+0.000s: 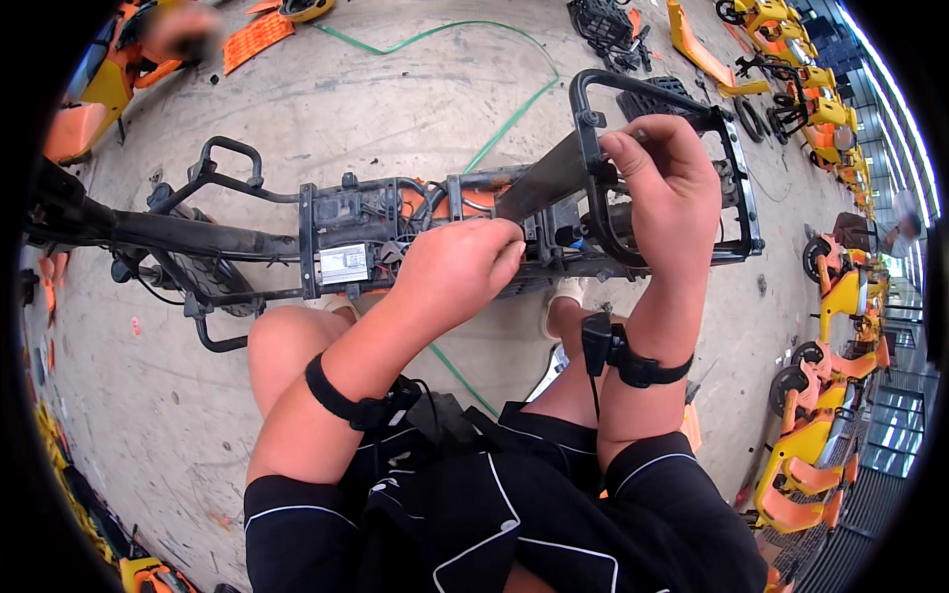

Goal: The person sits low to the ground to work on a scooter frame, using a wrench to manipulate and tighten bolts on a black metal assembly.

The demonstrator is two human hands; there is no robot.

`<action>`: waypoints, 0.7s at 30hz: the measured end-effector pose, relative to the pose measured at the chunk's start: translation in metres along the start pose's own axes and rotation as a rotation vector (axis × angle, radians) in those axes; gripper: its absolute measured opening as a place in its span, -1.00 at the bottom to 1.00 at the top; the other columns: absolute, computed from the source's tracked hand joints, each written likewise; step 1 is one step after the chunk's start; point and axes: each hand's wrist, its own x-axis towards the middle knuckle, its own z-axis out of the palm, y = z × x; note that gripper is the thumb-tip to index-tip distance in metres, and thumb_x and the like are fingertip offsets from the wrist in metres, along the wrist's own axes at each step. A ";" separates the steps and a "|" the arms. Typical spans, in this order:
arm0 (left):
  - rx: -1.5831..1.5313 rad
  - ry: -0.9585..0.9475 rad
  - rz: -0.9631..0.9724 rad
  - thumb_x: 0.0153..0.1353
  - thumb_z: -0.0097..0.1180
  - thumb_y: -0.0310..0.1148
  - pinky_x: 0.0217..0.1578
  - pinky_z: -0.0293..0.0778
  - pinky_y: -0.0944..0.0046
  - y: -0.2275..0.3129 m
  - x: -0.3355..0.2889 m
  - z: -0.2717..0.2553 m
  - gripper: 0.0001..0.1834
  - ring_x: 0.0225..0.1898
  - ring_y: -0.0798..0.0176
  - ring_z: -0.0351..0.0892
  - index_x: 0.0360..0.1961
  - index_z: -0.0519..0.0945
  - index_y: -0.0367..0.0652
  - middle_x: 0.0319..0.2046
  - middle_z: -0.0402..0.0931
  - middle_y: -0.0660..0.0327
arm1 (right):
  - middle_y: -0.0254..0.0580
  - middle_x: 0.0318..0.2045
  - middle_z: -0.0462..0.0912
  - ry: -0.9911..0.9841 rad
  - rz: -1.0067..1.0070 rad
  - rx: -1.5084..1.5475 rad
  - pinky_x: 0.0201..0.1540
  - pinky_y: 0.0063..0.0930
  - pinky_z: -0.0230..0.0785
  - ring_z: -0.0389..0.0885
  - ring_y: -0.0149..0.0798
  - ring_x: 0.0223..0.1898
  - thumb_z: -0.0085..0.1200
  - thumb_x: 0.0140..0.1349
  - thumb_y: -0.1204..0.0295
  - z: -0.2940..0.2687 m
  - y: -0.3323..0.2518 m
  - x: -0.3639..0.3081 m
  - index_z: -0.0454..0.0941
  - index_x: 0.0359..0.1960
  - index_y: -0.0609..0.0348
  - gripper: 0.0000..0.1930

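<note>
A stripped scooter frame [213, 235] of black tubing lies across in front of me, its wheel end to the left. My left hand [460, 267] is closed over its middle, fingertips curled beside a flat dark panel [554, 181] that slants up from the frame. What those fingers hold, if anything, is hidden. Above the rear tube loop [603, 212], my right hand [670, 183] is closed, with thumb and fingers bent together near a bracket on the tube. Something small and dark may be between them, too small to name. Cables [427, 203] and a silver-labelled box [343, 264] sit in the frame.
A green hose or line [514, 119] runs over the concrete floor and under the frame. Yellow-orange scooters [819, 445] stand in a row on the right. Upper left, another scooter [99, 99] stands near an orange slatted panel [257, 42]. A black crate [601, 22] lies far off.
</note>
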 end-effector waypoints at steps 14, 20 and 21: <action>0.004 -0.033 0.039 0.25 0.21 -0.28 -0.33 0.56 0.09 0.002 -0.003 -0.009 -0.82 -0.34 -0.02 0.66 -0.23 0.67 -0.13 -0.39 0.65 0.07 | -0.42 -0.44 0.63 0.048 -0.064 -0.034 -0.30 -0.67 0.35 0.46 -0.58 -0.39 0.30 0.25 0.52 0.004 0.004 -0.004 0.63 -0.27 0.29 -0.89; -0.026 -0.020 0.019 0.25 0.22 -0.30 -0.34 0.55 0.12 0.000 -0.006 -0.017 -0.84 -0.35 -0.01 0.66 -0.22 0.67 -0.13 -0.39 0.65 0.08 | -0.42 -0.39 0.63 -0.015 -0.144 -0.013 -0.26 -0.69 0.33 0.46 -0.57 -0.36 0.27 0.26 0.57 -0.002 0.010 -0.003 0.63 -0.26 0.31 -0.92; -0.028 -0.014 0.016 0.25 0.22 -0.31 -0.35 0.54 0.13 -0.001 -0.007 -0.019 -0.84 -0.36 0.00 0.66 -0.22 0.67 -0.13 -0.39 0.65 0.08 | -0.39 -0.37 0.65 -0.040 -0.137 -0.002 -0.23 -0.68 0.35 0.49 -0.56 -0.33 0.25 0.29 0.55 -0.004 0.012 -0.002 0.63 -0.24 0.31 -0.91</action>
